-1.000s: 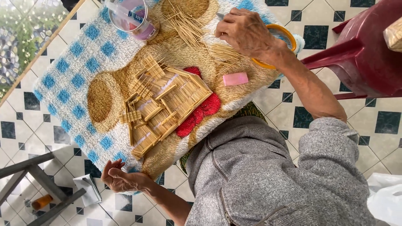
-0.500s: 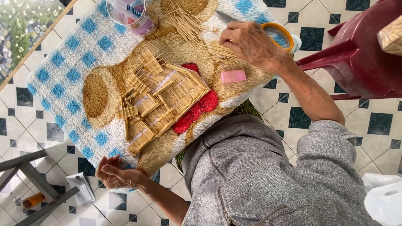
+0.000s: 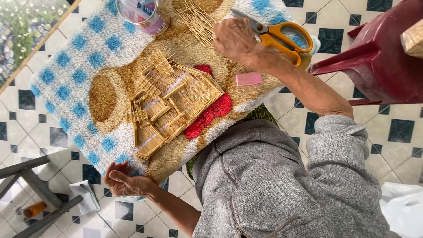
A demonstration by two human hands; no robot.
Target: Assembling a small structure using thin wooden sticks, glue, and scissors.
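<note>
right hand (image 3: 235, 40) rests fingers curled on the loose pile of thin wooden sticks (image 3: 196, 20), beside the orange-handled scissors (image 3: 282, 35); whether it pinches any, cannot tell. left hand (image 3: 125, 180), loosely spread, grips the near edge of the blue-checked fluffy mat (image 3: 70, 79). the stick-built model house (image 3: 169, 103) lies mid-mat.

My right hand (image 3: 238, 42) sits on the loose pile of thin wooden sticks (image 3: 198, 22), pale straw colour, fanned out messily at the far edge of the fuzzy mat (image 3: 79, 66). The stick house (image 3: 169, 103) lies flat mid-mat, built from tight rows of the same sticks, with a slanted roof panel and little fence-like bits on one side. My left hand (image 3: 128, 180) curls at the mat's near edge, palm up, well apart from the house.
</note>
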